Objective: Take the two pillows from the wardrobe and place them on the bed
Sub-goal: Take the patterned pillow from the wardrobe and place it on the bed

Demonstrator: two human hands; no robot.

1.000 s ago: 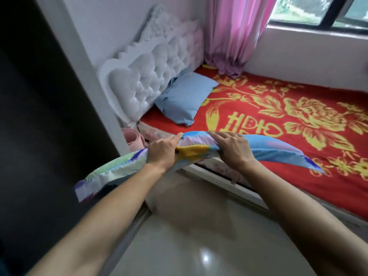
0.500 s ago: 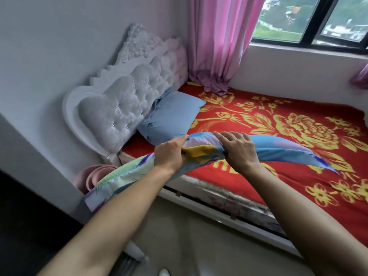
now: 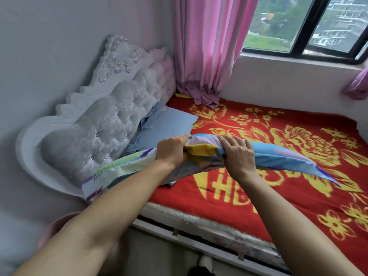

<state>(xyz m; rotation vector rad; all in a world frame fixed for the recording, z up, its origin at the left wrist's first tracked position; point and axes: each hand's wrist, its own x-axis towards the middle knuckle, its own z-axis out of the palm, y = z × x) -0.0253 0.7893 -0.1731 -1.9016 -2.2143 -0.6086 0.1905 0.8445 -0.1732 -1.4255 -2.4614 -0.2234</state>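
I hold a flat, multicoloured patterned pillow [image 3: 278, 156] stretched sideways in the air over the near edge of the bed [image 3: 288, 196]. My left hand [image 3: 171, 151] grips its top edge near the middle, and my right hand [image 3: 237, 154] grips the same edge just to the right. Both pillow ends droop downwards. A plain blue pillow [image 3: 165, 126] lies on the red and yellow flowered blanket, leaning against the white tufted headboard [image 3: 103, 124]. The wardrobe is out of view.
A pink curtain [image 3: 207, 48] hangs in the far corner, its hem bunched on the bed. A dark-framed window [image 3: 304, 26] runs above the far wall. A pink round object [image 3: 53, 230] sits low on the left by the headboard. Tiled floor lies below the bed frame.
The view has swung away from the dark wardrobe and closer to the bed. Both hands carried the patterned pillow forward over the blanket, keeping the same grip.
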